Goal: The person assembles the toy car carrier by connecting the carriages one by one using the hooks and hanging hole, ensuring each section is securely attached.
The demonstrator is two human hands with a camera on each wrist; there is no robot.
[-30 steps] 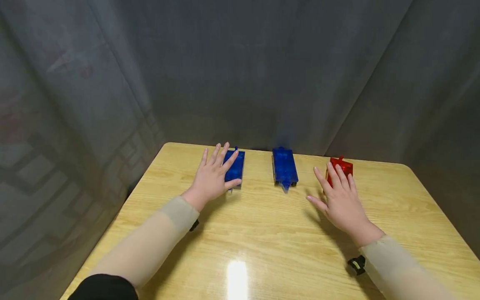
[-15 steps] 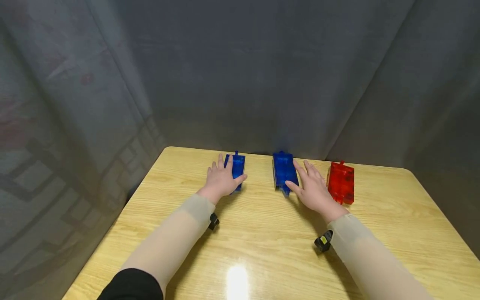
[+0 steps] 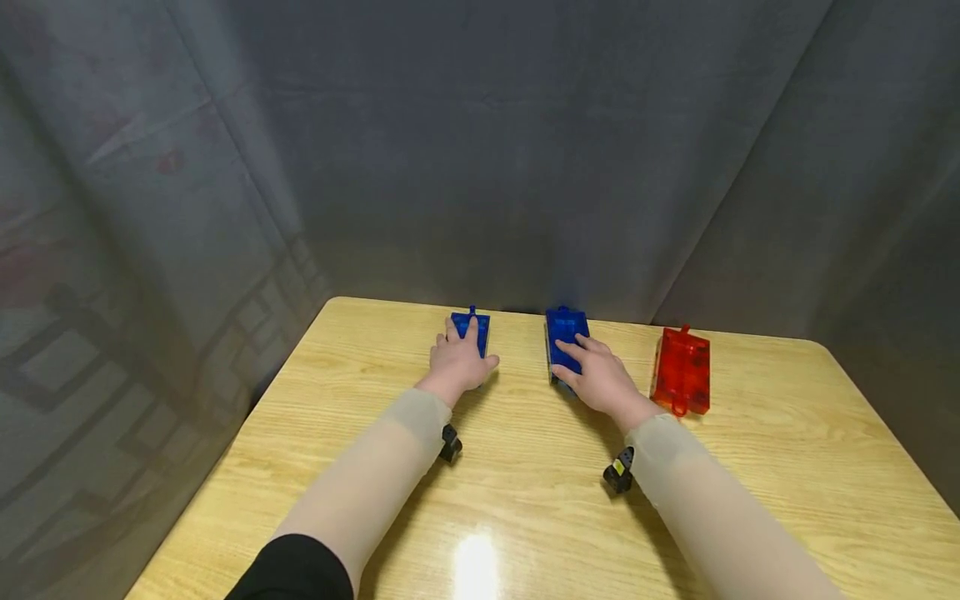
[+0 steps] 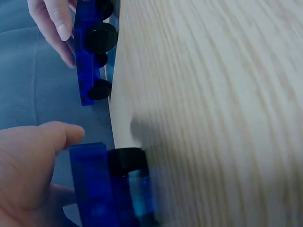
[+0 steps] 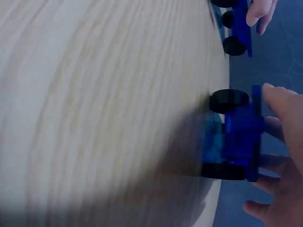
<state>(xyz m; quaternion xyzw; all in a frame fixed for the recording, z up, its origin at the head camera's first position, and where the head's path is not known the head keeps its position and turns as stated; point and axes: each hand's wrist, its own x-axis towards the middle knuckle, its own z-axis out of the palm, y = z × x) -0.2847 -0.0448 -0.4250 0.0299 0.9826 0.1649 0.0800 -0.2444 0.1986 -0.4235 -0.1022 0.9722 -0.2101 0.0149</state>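
Note:
Two translucent blue toy wagons with black wheels stand at the table's back edge. My left hand (image 3: 459, 360) is over the left blue wagon (image 3: 467, 322), fingers stretched forward over its top. In the left wrist view, the thumb (image 4: 66, 134) is beside that wagon (image 4: 97, 189), not wrapped round it. My right hand (image 3: 602, 378) lies over the other blue wagon (image 3: 564, 327), fingers spread and slightly bent. The right wrist view has its fingertips close to the wagon's top (image 5: 244, 132); whether they touch is unclear.
A translucent red toy wagon (image 3: 682, 371) stands right of the right hand, a coupling loop at its near end. Grey curtains (image 3: 480, 167) hang behind and beside the wooden table (image 3: 525, 517). A black wrist camera (image 3: 618, 471) hangs under the right wrist.
My right hand has moved left from over the red wagon to the blue wagon in the middle. The left hand has shifted slightly right over its blue wagon. The wagons stay in place.

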